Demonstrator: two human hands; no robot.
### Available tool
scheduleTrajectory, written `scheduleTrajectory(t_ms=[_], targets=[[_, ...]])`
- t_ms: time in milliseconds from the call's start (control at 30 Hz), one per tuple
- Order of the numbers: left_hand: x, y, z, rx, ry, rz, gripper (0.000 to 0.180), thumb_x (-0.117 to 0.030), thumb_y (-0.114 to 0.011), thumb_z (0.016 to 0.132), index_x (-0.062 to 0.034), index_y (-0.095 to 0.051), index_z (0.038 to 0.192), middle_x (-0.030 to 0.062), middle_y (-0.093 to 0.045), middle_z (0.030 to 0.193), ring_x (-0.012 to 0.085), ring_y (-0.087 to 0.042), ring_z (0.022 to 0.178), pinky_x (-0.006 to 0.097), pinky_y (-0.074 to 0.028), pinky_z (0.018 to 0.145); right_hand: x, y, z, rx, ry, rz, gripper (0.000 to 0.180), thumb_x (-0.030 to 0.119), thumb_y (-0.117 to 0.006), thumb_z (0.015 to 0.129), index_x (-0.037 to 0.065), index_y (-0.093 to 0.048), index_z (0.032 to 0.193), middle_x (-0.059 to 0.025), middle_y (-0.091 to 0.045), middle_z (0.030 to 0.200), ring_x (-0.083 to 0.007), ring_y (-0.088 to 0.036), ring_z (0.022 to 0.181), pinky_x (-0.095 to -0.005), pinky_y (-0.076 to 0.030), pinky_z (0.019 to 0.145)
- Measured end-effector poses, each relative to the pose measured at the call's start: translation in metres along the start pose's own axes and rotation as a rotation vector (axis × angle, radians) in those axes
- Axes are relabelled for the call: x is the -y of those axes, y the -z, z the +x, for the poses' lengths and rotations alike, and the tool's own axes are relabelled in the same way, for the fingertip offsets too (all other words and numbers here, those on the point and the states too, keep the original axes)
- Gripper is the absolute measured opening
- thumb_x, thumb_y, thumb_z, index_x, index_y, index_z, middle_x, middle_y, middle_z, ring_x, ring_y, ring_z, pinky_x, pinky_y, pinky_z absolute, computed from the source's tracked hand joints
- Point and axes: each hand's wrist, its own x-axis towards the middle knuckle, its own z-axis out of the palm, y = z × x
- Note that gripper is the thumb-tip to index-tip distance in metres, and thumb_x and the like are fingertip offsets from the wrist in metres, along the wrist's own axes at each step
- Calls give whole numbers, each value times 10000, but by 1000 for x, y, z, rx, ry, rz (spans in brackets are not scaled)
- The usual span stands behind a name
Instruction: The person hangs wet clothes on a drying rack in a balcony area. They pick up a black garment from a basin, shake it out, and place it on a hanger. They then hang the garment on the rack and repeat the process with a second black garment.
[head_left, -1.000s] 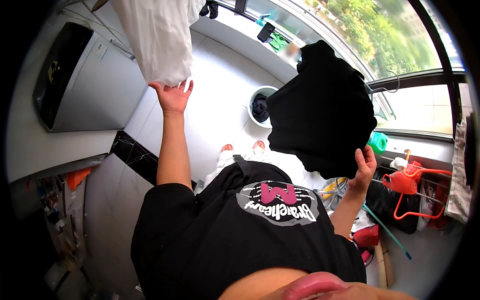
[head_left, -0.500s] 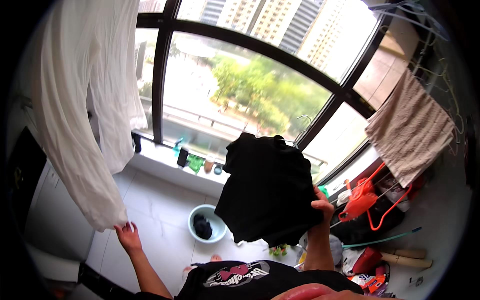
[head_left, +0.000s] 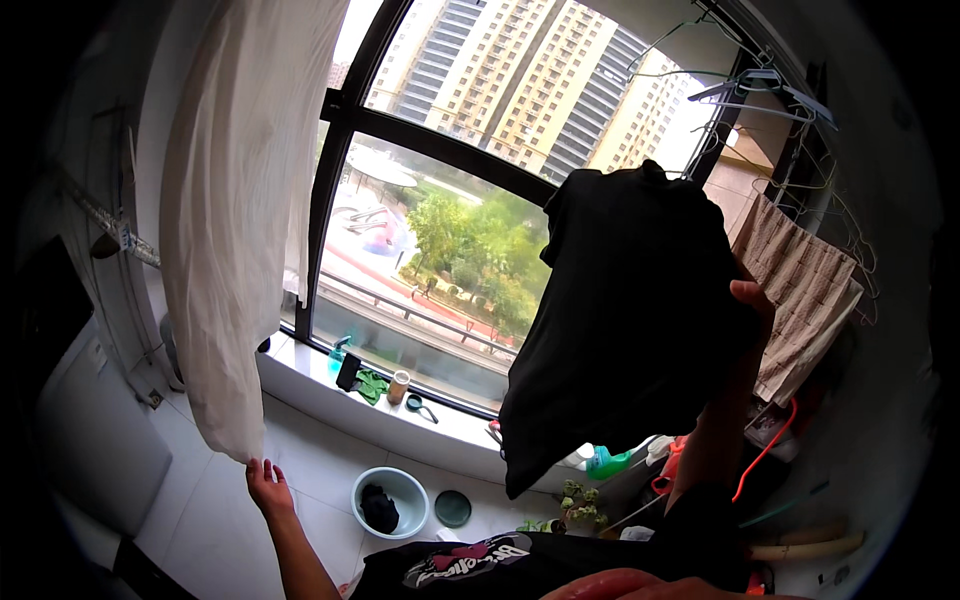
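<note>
A long white garment (head_left: 225,300), shaped like trousers in thin cloth, hangs at the left. At its lower tip is my left hand (head_left: 268,488), the fingertips pinching the hem. On the right, my right hand (head_left: 752,300) grips the side edge of a black short-sleeved shirt (head_left: 625,320), holding it raised in front of the window. The shirt hangs spread out, its lower left corner drooping. Part of my right hand's fingers is hidden by the cloth. No hanger hook can be made out on the shirt now.
A light blue basin (head_left: 412,490) with dark cloth stands on the tiled floor by a dark green lid (head_left: 453,508). Bottles and small items line the window sill (head_left: 300,372). At right hang a beige towel (head_left: 795,290) and wire hangers (head_left: 765,95). Potted plants (head_left: 578,503) stand below.
My right hand has lifted the black shirt up and to the right. My left hand stays at the white garment's hem. The view has shifted, showing more of the window.
</note>
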Motion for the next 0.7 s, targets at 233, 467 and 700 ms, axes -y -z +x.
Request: scheduleTrajectory(t_ms=[233, 467, 700], targets=[[4, -13, -21, 61, 71, -78, 367, -197, -577, 853, -108, -441, 1182, 37, -449, 1161, 215, -456, 1024, 326, -438, 807, -3, -22, 10, 35, 428, -334, 304, 213, -512, 711, 27, -581, 940, -210, -543, 1089, -213, -568, 957, -291, -482, 808], [-8, -5, -34, 89, 118, -88, 353, -200, -539, 877, -102, -426, 1197, 49, -426, 1164, 236, -474, 1043, 340, -461, 799, 28, -61, 29, 151, 339, -210, 211, 211, -529, 755, 60, -592, 889, -93, -571, 954, -162, -573, 875, -256, -468, 778], [-8, -1, -41, 35, 168, -105, 316, -197, -530, 884, -100, -431, 1169, 51, -453, 1109, 226, -488, 1025, 335, -460, 779, 50, -56, 114, 278, 406, -186, 61, 104, -566, 789, 113, -597, 840, -48, -578, 877, -125, -564, 826, -237, -463, 734]])
